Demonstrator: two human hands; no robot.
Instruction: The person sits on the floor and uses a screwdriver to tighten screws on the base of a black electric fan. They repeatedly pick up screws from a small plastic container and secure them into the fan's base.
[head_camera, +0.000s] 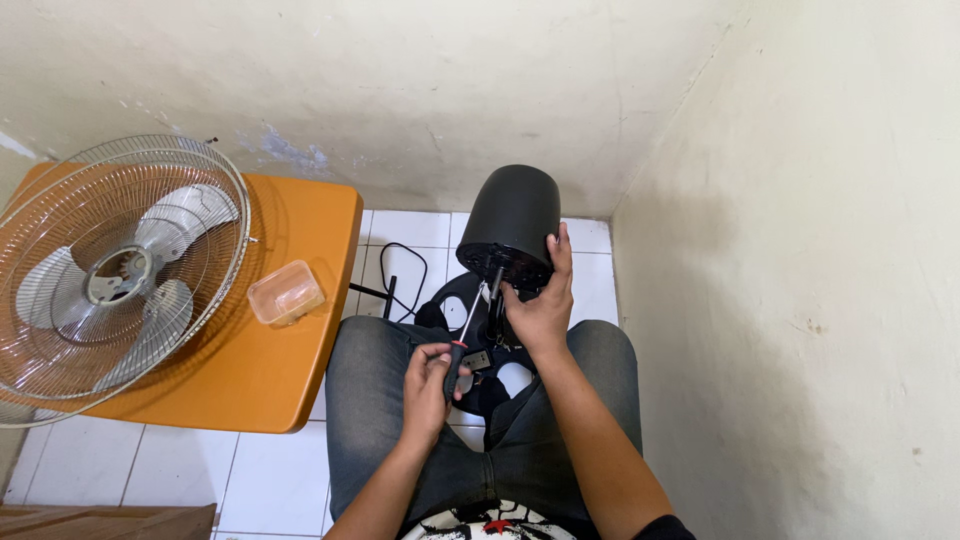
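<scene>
I see the black motor housing at frame centre, gripped by the right hand. Left hand holds the screwdriver, tip at its underside. Fan guard already off, lying on the orange table at left; I judge the housing screws still in progress.

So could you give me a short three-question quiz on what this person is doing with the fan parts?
1. True or false: the left hand holds a screwdriver whose tip meets the black motor housing.
2. Which thing lies on the orange table beside the fan guard with blades?
A. a clear plastic container
B. a hammer
C. a mug
3. Fill in: the right hand steadies the black housing above the person's ____.

Key: 1 true; 2 A, the clear plastic container; 3 lap, on grey jeans.
</scene>
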